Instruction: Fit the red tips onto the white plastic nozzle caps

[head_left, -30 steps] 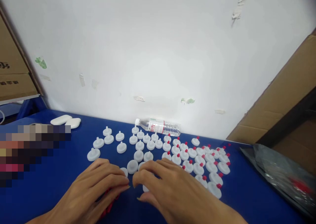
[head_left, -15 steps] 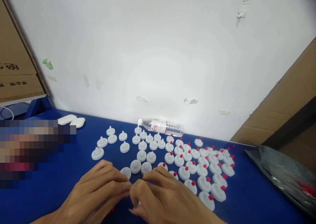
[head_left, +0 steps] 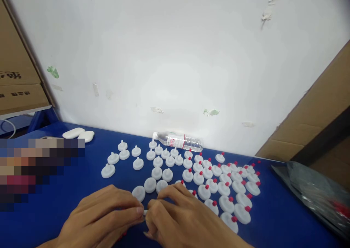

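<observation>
My left hand [head_left: 105, 217] and my right hand [head_left: 177, 215] meet at the front middle of the table, fingertips nearly touching. Between them shows the thin stem of a white nozzle cap [head_left: 145, 212], whose body is hidden in my right fingers. My left thumb and fingers are pinched together at the stem's end; what they hold is covered. Bits of red [head_left: 123, 235] peek out under my left hand. Beyond the hands stand several plain white nozzle caps [head_left: 138, 163]. To the right are several white nozzle caps with red tips [head_left: 203, 192].
A clear plastic bottle [head_left: 177, 140] lies against the wall behind the caps. Two white rounded objects [head_left: 86, 136] rest at the back left. On the right is a plastic bag [head_left: 314, 189] with red pieces inside. Cardboard [head_left: 303, 120] leans there, and a blurred-out patch covers the left.
My left hand has shifted slightly left and down, opening a small gap from the right hand where the white stem now shows. The caps on the table stay put.
</observation>
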The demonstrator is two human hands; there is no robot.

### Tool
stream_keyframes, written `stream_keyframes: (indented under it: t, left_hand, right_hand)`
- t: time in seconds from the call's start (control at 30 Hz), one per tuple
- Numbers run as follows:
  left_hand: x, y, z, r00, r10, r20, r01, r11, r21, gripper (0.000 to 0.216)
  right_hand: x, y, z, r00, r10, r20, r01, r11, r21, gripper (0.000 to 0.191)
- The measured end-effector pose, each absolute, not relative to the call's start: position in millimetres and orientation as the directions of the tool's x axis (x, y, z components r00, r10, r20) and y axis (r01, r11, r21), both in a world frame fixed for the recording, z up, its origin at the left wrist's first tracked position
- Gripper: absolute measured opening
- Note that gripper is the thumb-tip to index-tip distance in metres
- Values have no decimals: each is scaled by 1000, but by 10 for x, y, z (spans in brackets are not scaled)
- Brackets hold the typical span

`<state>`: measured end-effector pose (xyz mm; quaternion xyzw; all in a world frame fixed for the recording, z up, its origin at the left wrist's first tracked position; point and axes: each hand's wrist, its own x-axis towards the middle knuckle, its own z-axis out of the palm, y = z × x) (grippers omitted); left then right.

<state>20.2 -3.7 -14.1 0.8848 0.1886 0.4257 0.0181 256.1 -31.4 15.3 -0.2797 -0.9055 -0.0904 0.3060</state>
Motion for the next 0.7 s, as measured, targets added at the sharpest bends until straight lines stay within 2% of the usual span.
stream_keyframes:
  t: [0.2,0.37,0.53,0.7]
  left_hand:
    - [196,-40,-165,565,336,754,368,-920,135,21]
    - [145,-51,-183,592,360,721,397,-909,128,19]
    - [138,-57,-192,547,345,763,459,-886,72,19]
    - [167,-50,-198,573,336,747,463,-885,44,18]
  right_hand:
    - [2585,-312,217,-627,416,659,549,836,-6,21]
    - [2624,-315,247,-534,430,728,546,833,-92,10]
    - [2586,-321,230,-528,329,783,522,853,-6,22]
    - [2553,-366,203,-509,314,801,576,816,46,16]
